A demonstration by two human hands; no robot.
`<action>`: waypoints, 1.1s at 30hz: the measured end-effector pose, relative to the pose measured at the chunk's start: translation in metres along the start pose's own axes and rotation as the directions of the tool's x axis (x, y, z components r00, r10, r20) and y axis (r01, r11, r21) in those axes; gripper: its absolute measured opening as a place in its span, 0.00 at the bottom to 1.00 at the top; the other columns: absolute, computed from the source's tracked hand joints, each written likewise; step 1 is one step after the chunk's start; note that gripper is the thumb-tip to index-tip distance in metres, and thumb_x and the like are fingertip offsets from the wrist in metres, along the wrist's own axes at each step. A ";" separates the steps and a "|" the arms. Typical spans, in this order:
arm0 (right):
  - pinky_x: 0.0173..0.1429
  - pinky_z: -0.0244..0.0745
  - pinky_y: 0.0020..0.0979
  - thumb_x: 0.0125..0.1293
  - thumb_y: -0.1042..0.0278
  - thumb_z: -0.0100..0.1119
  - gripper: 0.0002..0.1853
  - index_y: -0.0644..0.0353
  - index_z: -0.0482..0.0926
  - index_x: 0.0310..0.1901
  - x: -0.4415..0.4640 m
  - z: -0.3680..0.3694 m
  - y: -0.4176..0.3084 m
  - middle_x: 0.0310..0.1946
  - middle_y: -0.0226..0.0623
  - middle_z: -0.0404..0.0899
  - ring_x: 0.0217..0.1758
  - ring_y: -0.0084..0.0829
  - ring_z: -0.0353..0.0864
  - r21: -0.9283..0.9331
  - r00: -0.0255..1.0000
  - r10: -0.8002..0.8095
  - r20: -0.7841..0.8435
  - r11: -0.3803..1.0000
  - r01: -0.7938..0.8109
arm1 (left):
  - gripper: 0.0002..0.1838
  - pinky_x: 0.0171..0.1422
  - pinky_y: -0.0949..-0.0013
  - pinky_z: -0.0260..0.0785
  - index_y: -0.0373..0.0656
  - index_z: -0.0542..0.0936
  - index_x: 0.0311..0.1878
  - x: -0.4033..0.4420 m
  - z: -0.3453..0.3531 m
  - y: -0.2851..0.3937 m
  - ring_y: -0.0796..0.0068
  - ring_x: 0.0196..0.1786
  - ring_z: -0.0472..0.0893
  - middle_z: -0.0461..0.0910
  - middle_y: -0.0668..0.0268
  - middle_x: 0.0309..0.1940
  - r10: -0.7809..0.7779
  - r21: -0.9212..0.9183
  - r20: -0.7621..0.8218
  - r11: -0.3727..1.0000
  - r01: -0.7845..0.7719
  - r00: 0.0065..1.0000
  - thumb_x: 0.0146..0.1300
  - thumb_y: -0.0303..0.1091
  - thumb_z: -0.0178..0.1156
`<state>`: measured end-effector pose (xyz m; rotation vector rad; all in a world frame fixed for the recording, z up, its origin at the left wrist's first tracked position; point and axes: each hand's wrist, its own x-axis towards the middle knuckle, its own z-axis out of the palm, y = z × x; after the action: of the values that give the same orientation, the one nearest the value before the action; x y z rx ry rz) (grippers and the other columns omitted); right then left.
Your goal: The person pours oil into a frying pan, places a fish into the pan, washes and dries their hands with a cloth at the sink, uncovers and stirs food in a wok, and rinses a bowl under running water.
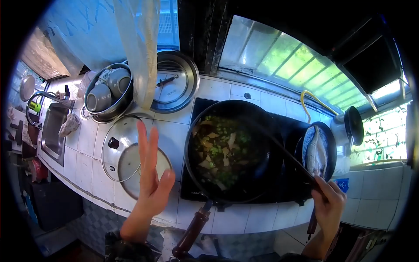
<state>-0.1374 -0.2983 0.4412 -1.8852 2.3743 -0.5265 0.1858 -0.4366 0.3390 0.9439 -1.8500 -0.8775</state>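
Note:
My left hand [151,174] is raised over the counter, left of the wok, fingers stretched apart and holding nothing. My right hand [328,201] is closed around the handle of a long dark spatula [290,155], which reaches up and left into the black wok [267,174]. The spatula's far end is hard to make out. Chopped green pieces and pale slices [222,150] lie in the wok, which sits on a black cooktop [190,185]. The wok's wooden handle [194,229] points toward me, with neither hand on it.
A glass lid [118,131] and round board [131,183] lie near my left hand. Behind are a pot of bowls [126,107] and a steel lid [187,87]. A fish [316,153] lies in a pan at right. The sink [54,131] is far left.

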 end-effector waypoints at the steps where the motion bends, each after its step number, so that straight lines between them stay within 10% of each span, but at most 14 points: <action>1: 0.21 0.59 0.28 0.49 0.73 0.61 0.15 0.61 0.80 0.41 -0.006 0.001 0.003 0.18 0.36 0.70 0.17 0.30 0.68 0.005 1.000 -0.001 0.005 1.000 0.001 | 0.31 0.71 0.58 0.32 0.37 0.51 0.67 0.022 0.006 0.007 0.60 0.72 0.40 0.38 0.52 0.70 0.102 0.062 -0.054 0.993 -0.098 0.993 0.64 0.37 0.45; 6: 0.22 0.50 0.23 0.55 0.68 0.61 0.17 0.67 0.77 0.45 -0.032 0.017 0.031 0.17 0.31 0.66 0.18 0.21 0.60 0.220 0.996 0.064 -0.064 0.974 -0.048 | 0.28 0.71 0.59 0.40 0.36 0.53 0.66 0.067 0.005 0.015 0.64 0.70 0.50 0.52 0.53 0.67 0.157 -0.453 0.507 0.885 0.107 0.848 0.66 0.35 0.44; 7: 0.22 0.50 0.23 0.56 0.64 0.61 0.18 0.67 0.77 0.45 -0.037 0.019 0.034 0.17 0.30 0.65 0.18 0.20 0.59 0.237 0.995 0.087 -0.054 0.969 -0.072 | 0.28 0.70 0.60 0.43 0.36 0.54 0.66 0.070 -0.001 0.007 0.63 0.70 0.51 0.51 0.53 0.67 0.249 -0.504 0.805 0.766 0.399 0.539 0.66 0.35 0.45; 9: 0.22 0.50 0.23 0.56 0.64 0.61 0.18 0.66 0.77 0.45 -0.044 0.024 0.038 0.17 0.30 0.65 0.18 0.20 0.59 0.256 0.991 0.128 -0.035 0.960 -0.115 | 0.28 0.68 0.59 0.51 0.33 0.54 0.65 0.067 -0.001 -0.014 0.61 0.67 0.58 0.53 0.52 0.66 0.601 -0.623 0.755 0.531 0.575 0.263 0.65 0.33 0.46; 10: 0.22 0.50 0.24 0.56 0.63 0.61 0.18 0.66 0.77 0.45 -0.048 0.025 0.040 0.18 0.30 0.65 0.18 0.20 0.59 0.273 0.986 0.167 -0.016 0.949 -0.156 | 0.28 0.68 0.59 0.51 0.33 0.54 0.65 0.066 0.003 -0.010 0.61 0.67 0.58 0.53 0.52 0.66 0.603 -0.620 0.755 0.528 0.580 0.257 0.65 0.33 0.46; 12: 0.23 0.51 0.22 0.57 0.62 0.60 0.18 0.66 0.77 0.45 -0.052 0.021 0.041 0.18 0.31 0.66 0.19 0.20 0.61 0.228 0.981 0.195 0.011 0.954 -0.192 | 0.27 0.68 0.58 0.50 0.30 0.54 0.64 0.062 0.008 0.003 0.57 0.65 0.61 0.57 0.49 0.64 0.256 -0.786 0.472 0.556 0.271 0.844 0.64 0.28 0.45; 14: 0.40 0.69 0.22 0.58 0.74 0.59 0.15 0.68 0.76 0.48 -0.057 0.014 0.043 0.38 0.46 0.79 0.37 0.27 0.78 0.258 0.956 0.257 0.140 0.923 -0.286 | 0.27 0.68 0.58 0.51 0.28 0.55 0.64 0.051 0.003 -0.005 0.56 0.65 0.61 0.58 0.49 0.63 0.321 -0.785 0.560 0.500 0.365 0.764 0.63 0.28 0.46; 18: 0.38 0.69 0.23 0.58 0.73 0.60 0.15 0.69 0.76 0.47 -0.067 0.026 0.054 0.36 0.44 0.79 0.34 0.26 0.76 0.277 0.971 0.236 0.030 0.932 -0.235 | 0.24 0.64 0.62 0.59 0.30 0.68 0.56 0.050 -0.007 -0.008 0.58 0.60 0.69 0.70 0.50 0.54 0.496 -0.679 0.733 0.482 0.554 0.466 0.56 0.28 0.56; 20: 0.37 0.69 0.23 0.58 0.73 0.60 0.15 0.70 0.76 0.47 -0.070 0.029 0.057 0.35 0.43 0.79 0.33 0.26 0.76 0.249 0.966 0.258 0.017 0.934 -0.254 | 0.23 0.67 0.50 0.49 0.27 0.60 0.60 0.040 0.008 0.006 0.47 0.63 0.62 0.63 0.44 0.59 0.384 -0.829 0.363 0.550 0.106 0.849 0.64 0.29 0.45; 22: 0.38 0.70 0.24 0.57 0.73 0.61 0.15 0.70 0.77 0.46 -0.071 0.034 0.058 0.35 0.43 0.79 0.33 0.27 0.76 0.310 0.967 0.255 -0.024 0.921 -0.235 | 0.21 0.64 0.50 0.57 0.27 0.62 0.59 0.050 -0.017 -0.017 0.44 0.62 0.63 0.67 0.44 0.56 0.654 -0.725 0.657 0.413 0.552 0.374 0.64 0.29 0.46; 23: 0.36 0.70 0.26 0.56 0.72 0.61 0.15 0.69 0.77 0.45 -0.068 0.037 0.057 0.33 0.43 0.79 0.31 0.29 0.76 0.296 0.968 0.245 -0.055 0.930 -0.219 | 0.21 0.60 0.51 0.62 0.27 0.64 0.57 0.058 -0.017 -0.021 0.41 0.59 0.65 0.70 0.43 0.52 0.738 -0.751 0.614 0.438 0.494 0.280 0.63 0.28 0.49; 27: 0.24 0.57 0.24 0.55 0.64 0.61 0.17 0.64 0.77 0.45 -0.075 0.048 0.066 0.20 0.35 0.69 0.20 0.25 0.66 0.248 0.975 0.199 -0.102 0.954 -0.168 | 0.21 0.56 0.52 0.65 0.28 0.66 0.55 0.033 -0.019 -0.016 0.42 0.54 0.70 0.70 0.40 0.50 0.478 -0.798 0.601 0.412 0.440 0.641 0.61 0.28 0.54; 32: 0.33 0.69 0.26 0.56 0.71 0.61 0.13 0.69 0.78 0.42 -0.063 0.040 0.058 0.26 0.44 0.78 0.27 0.32 0.76 0.315 0.984 0.173 -0.046 0.937 -0.150 | 0.22 0.54 0.53 0.67 0.27 0.66 0.55 0.013 -0.033 -0.022 0.43 0.52 0.73 0.71 0.38 0.48 0.465 -0.797 0.604 0.363 0.483 0.647 0.59 0.27 0.55; 33: 0.33 0.69 0.26 0.56 0.71 0.61 0.13 0.69 0.78 0.42 -0.060 0.038 0.056 0.26 0.44 0.78 0.27 0.32 0.76 0.316 0.984 0.170 -0.050 0.938 -0.146 | 0.23 0.52 0.53 0.68 0.26 0.66 0.55 0.012 -0.049 -0.022 0.44 0.50 0.74 0.71 0.38 0.48 0.373 -0.621 0.781 0.546 0.562 0.501 0.58 0.27 0.56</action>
<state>-0.1647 -0.2387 0.3789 -1.5522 2.2947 -0.9109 0.2311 -0.4667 0.3437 -0.1582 -1.6560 -2.4248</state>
